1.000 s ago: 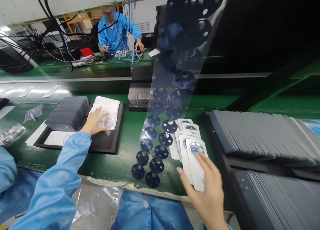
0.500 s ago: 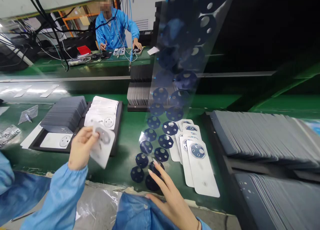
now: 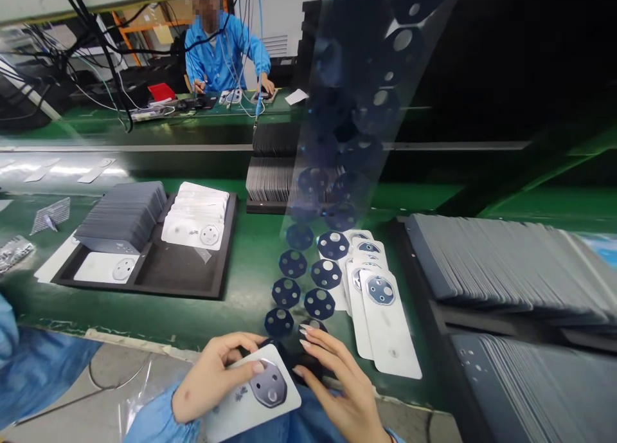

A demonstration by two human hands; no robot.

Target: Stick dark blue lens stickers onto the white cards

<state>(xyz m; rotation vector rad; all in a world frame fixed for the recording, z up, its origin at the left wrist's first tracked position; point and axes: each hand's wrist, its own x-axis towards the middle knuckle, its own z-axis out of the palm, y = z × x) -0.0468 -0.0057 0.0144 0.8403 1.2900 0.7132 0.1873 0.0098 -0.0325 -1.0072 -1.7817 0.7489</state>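
The green tabletop (image 3: 241, 282) carries everything within arm's reach, set out in a rough arc. On the right, long rows of dark grey thin plates stood on edge (image 3: 506, 263) fill black racks, packed tight so that many fit. On the left, a black shallow tray (image 3: 193, 276) holds a slanted stack of dark grey plates (image 3: 125, 215) beside a fanned stack of white rounded cards with a round camera opening (image 3: 197, 221), overlapped so that the top one lifts off easily. From above, a clear film strip carrying two columns of dark blue round stickers with holes (image 3: 313, 263) hangs down to the tabletop's near edge, its lower end lying just by the hands. To the right of it lies a fanned row of white cards with blue stickers already on them (image 3: 380, 314), each offset from the next.

The left hand (image 3: 212, 379) pinches one white rounded card with a grey round camera piece (image 3: 260, 391), thumb on its face, tilting it flat toward the camera, low and close to the body. The right hand (image 3: 337, 379) rests its fingertips on the strip's bottom end, touching a sticker there; whether its grip has closed on one, I cannot tell.

Across the line, a person in a blue coat (image 3: 222, 51) works at another tabletop.
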